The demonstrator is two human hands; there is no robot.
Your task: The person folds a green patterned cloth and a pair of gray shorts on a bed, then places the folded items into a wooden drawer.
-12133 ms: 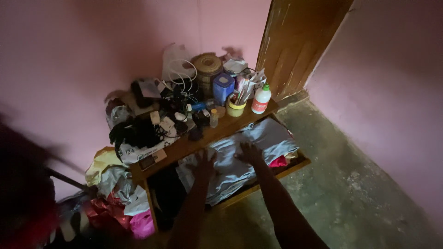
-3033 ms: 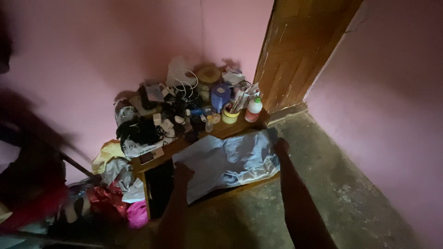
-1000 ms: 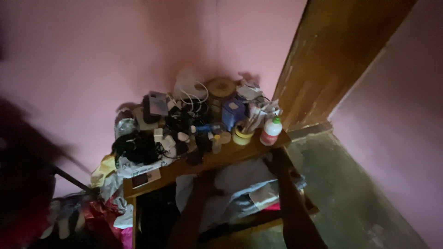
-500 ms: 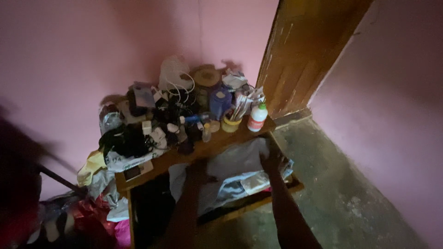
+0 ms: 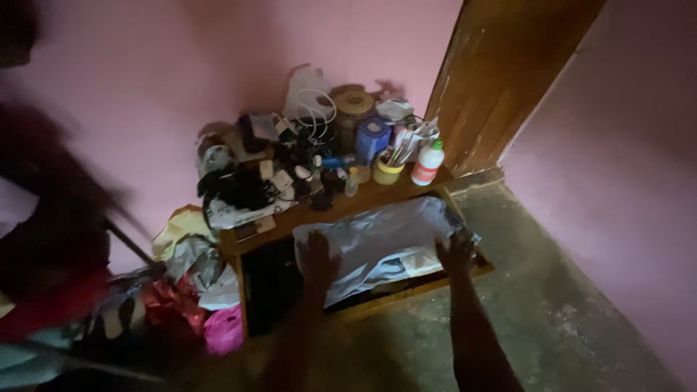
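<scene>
- Pink walls meet at a corner, with a wooden door (image 5: 501, 80) and bare concrete floor (image 5: 566, 312) alongside.
- Cluttered wooden table (image 5: 290, 218) carries a white bottle (image 5: 427, 162) and a yellow cup (image 5: 387, 171).
- On the lower shelf lies a pale grey plastic bag (image 5: 385, 236), crinkled, its long axis running left to right, rising slightly rightward.
- Left hand (image 5: 317, 255) lies flat on the bag, fingers spread; right hand (image 5: 455, 251) presses its right end, fingers loose.

My wooden table (image 5: 290, 219) carries tangled cables (image 5: 239, 190), a yellow cup (image 5: 387, 172) and a white bottle (image 5: 427, 162) at its right edge; its lower shelf (image 5: 406, 289) bears the pale folded cloth (image 5: 385, 236).
</scene>
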